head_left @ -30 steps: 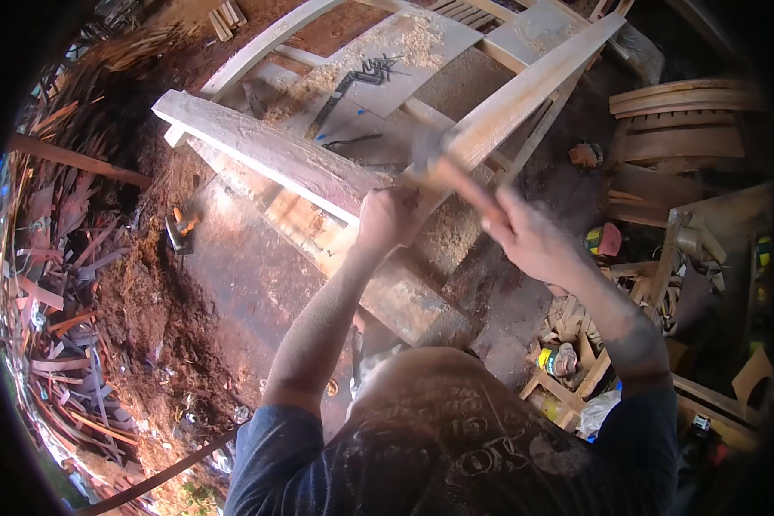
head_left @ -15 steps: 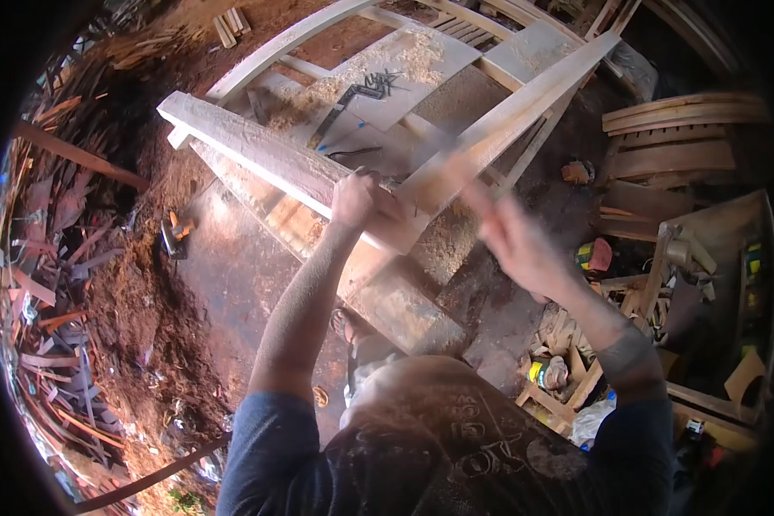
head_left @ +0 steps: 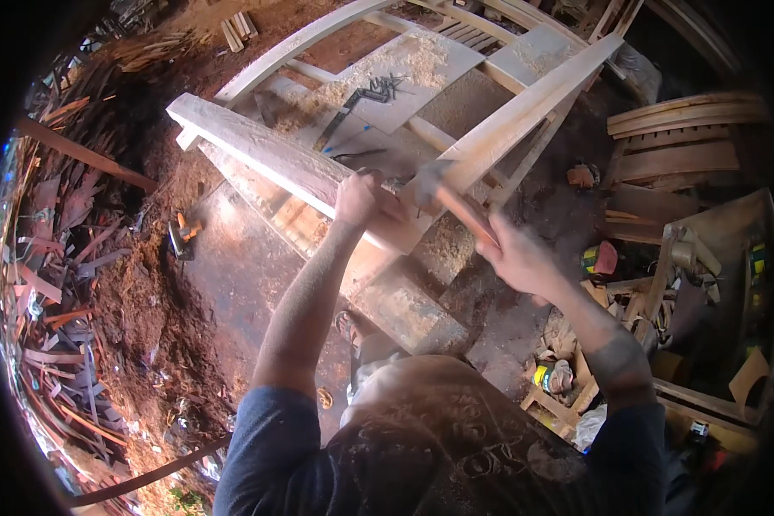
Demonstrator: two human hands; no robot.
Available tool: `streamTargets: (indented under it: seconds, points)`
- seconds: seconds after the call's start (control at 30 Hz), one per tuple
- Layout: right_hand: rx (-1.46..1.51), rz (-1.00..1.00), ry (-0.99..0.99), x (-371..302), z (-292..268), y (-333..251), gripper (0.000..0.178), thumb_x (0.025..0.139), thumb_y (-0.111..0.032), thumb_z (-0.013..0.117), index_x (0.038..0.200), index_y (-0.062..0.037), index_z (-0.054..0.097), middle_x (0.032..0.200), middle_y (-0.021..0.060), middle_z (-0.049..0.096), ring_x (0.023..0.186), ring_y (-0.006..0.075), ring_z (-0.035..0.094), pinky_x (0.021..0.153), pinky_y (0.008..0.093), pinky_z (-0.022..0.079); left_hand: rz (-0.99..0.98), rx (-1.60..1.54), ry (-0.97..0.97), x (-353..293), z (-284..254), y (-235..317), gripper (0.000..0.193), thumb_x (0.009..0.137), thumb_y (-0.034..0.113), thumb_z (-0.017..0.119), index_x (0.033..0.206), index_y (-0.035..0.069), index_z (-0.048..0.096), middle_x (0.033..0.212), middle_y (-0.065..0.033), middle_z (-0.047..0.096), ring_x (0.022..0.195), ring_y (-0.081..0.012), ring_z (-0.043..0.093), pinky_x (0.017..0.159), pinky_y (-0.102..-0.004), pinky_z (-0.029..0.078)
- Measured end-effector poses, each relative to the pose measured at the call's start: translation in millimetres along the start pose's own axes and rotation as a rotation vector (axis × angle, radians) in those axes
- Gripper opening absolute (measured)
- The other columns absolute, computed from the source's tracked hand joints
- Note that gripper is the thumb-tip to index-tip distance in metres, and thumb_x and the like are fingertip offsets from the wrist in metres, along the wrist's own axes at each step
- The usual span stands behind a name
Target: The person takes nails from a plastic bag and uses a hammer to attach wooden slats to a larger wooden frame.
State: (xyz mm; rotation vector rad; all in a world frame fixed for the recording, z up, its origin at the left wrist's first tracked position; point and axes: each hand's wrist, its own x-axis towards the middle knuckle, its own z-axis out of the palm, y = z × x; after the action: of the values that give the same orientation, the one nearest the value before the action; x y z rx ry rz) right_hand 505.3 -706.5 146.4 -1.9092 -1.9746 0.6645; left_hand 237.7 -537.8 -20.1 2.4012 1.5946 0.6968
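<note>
My right hand (head_left: 522, 255) is wrapped round the wooden handle of a hammer (head_left: 466, 212). The hammer's dark head is over the corner where two pale beams meet, close to a thin dark nail (head_left: 418, 210) standing in the wood. My left hand (head_left: 359, 203) is closed over the near end of the left beam (head_left: 258, 150), just left of the hammer head. The right beam (head_left: 533, 112) runs from this corner away to the upper right. Part of the left hand's fingers is hidden behind its knuckles.
A board (head_left: 387, 90) inside the frame carries sawdust, a pile of dark nails (head_left: 385, 87) and a dark angled tool. Another hammer-like tool (head_left: 181, 234) lies on the ground at left. Wood scraps (head_left: 56, 284) heap along the left; a wooden crate (head_left: 705, 404) with offcuts stands right.
The hammer, blurred before, now shows clearly with its head low over the corner. My right hand has shifted slightly right and down. My left hand stays on the beam.
</note>
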Motion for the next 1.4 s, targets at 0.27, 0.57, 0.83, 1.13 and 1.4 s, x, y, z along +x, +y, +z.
streamTargets:
  seconds: [0.27,0.57,0.83,1.13,1.4]
  points:
    - [0.393,0.404,0.019,-51,-6,48,0.026,0.100,-0.030,0.062,0.110,-0.0070,0.055,0.073,0.0068,0.059,0.055,0.0197,0.060,0.048,0.0361,0.046,-0.368,-0.444,-0.045,4,-39,-13,0.024,0.094,0.021,0.059,0.087,0.004,0.075,0.068,-0.0082,0.070,0.047,-0.0165,0.059,0.053,-0.0348,0.050]
    - [0.690,0.501,0.069,-144,93,150,0.022,0.101,-0.028,0.059,0.107,-0.0077,0.054,0.064,0.0019,0.053,0.049,0.0142,0.053,0.045,0.0319,0.043,-0.027,-1.056,-0.524,-26,-82,3,0.049,0.092,-0.007,0.064,0.138,-0.012,0.048,0.132,-0.0223,0.064,0.111,-0.0258,0.071,0.087,-0.0327,0.061]
    - [0.733,0.410,0.210,-141,102,123,0.019,0.101,-0.026,0.061,0.101,-0.0086,0.054,0.067,0.0004,0.053,0.051,0.0122,0.053,0.046,0.0306,0.043,-0.303,-1.201,-0.491,-49,-90,62,0.025,0.098,0.003,0.062,0.119,-0.010,0.058,0.103,-0.0201,0.070,0.098,-0.0326,0.073,0.086,-0.0372,0.062]
    - [0.881,0.554,-0.051,-128,65,93,0.040,0.101,-0.035,0.063,0.119,0.0005,0.057,0.081,0.0039,0.060,0.074,0.0134,0.059,0.065,0.0298,0.048,-0.170,-0.668,-0.154,-60,-39,22,0.038,0.104,0.030,0.056,0.080,0.000,0.061,0.065,-0.0021,0.055,0.053,-0.0110,0.049,0.046,-0.0292,0.039]
    - [0.774,0.494,0.059,-124,91,106,0.027,0.103,-0.030,0.059,0.105,-0.0031,0.054,0.072,0.0014,0.056,0.058,0.0104,0.054,0.051,0.0279,0.042,-0.270,-0.504,0.069,-52,-54,71,0.030,0.096,0.029,0.067,0.090,0.000,0.066,0.071,-0.0145,0.065,0.064,-0.0253,0.065,0.061,-0.0390,0.050]
